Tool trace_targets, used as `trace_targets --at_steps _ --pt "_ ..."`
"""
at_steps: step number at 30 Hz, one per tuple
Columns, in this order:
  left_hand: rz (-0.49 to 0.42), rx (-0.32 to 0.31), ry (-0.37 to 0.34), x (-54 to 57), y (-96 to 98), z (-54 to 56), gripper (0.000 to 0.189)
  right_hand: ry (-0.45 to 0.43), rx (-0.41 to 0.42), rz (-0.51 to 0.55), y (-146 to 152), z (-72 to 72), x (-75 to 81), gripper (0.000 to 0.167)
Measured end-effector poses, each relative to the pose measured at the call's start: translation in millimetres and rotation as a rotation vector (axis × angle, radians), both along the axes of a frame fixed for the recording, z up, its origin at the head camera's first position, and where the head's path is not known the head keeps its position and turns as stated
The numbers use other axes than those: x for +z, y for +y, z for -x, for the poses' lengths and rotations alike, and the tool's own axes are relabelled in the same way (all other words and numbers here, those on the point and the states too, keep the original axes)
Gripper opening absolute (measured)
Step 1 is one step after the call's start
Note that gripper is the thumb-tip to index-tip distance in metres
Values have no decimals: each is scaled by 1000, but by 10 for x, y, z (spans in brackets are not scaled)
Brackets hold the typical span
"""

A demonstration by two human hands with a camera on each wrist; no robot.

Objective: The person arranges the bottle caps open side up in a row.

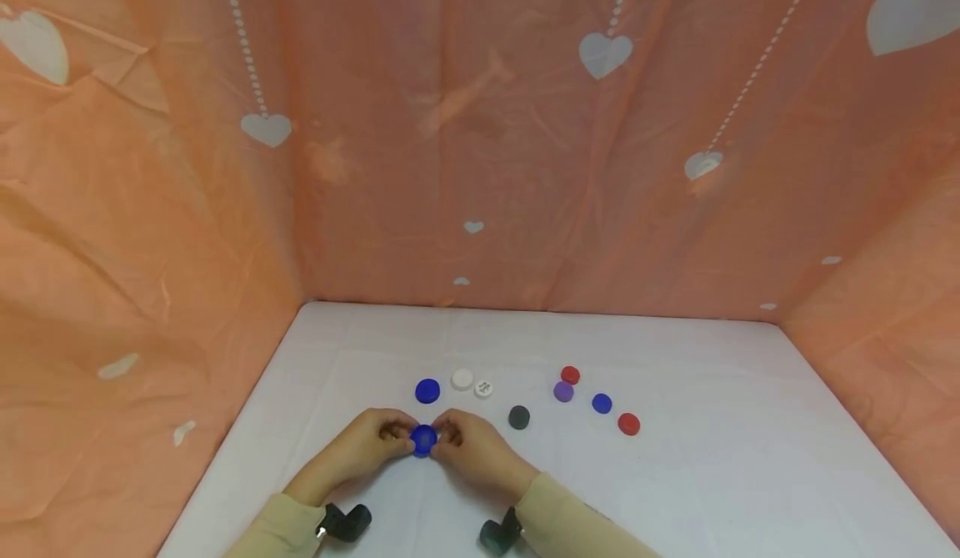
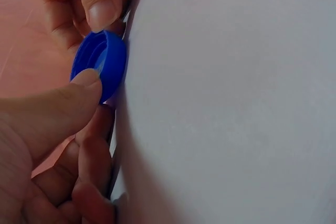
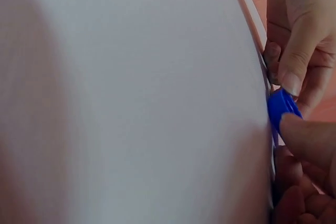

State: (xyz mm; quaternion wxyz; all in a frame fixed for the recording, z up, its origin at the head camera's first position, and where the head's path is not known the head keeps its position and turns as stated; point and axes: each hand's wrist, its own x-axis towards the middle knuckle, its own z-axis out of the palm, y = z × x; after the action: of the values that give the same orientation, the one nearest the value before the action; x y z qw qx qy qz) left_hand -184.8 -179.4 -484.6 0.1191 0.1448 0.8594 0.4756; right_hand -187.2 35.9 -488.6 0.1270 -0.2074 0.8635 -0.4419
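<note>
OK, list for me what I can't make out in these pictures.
Held blue cap, left wrist view: its outer closed face is turned away.
Marked white cap, head view: its dark marks are too small to read.
Right hand, right wrist view: partly cut off by the right edge.
Left sleeve, head view: cut off by the bottom edge.

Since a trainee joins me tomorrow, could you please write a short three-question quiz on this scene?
1. True or false: the left hand and right hand hold the same blue cap.
2. How many red discs lie on the table?
3. Which disc is nearest the purple disc: A) gray, B) white, C) red?

Key: 1. True; 2. Two; 3. C
</note>
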Motion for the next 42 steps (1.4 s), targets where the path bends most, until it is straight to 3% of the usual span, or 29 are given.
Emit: trace_targets --at_steps 10,17,20,26,28,32,36,42 --pt "88 -132 87 11 -126 34 21 0 46 -55 -20 20 -12 21" --pt "76 -144 82 49 -159 38 22 24 58 -68 -37 36 -3 22" --pt "53 -99 74 70 -157 62 25 -21 40 -50 -23 66 4 28" --pt "-38 169 64 65 -77 247 35 -55 -95 39 7 233 10 46" --pt "-60 214 68 62 -37 328 40 -30 -118 53 -3 310 12 49" --pt "-101 218 -20 49 22 441 52 -32 -118 7 -39 430 5 55" --pt "-111 199 -117 17 29 469 60 -85 -103 -74 -79 458 24 66" --pt "-104 184 -108 -12 21 443 58 -95 -98 -106 -118 421 31 66"
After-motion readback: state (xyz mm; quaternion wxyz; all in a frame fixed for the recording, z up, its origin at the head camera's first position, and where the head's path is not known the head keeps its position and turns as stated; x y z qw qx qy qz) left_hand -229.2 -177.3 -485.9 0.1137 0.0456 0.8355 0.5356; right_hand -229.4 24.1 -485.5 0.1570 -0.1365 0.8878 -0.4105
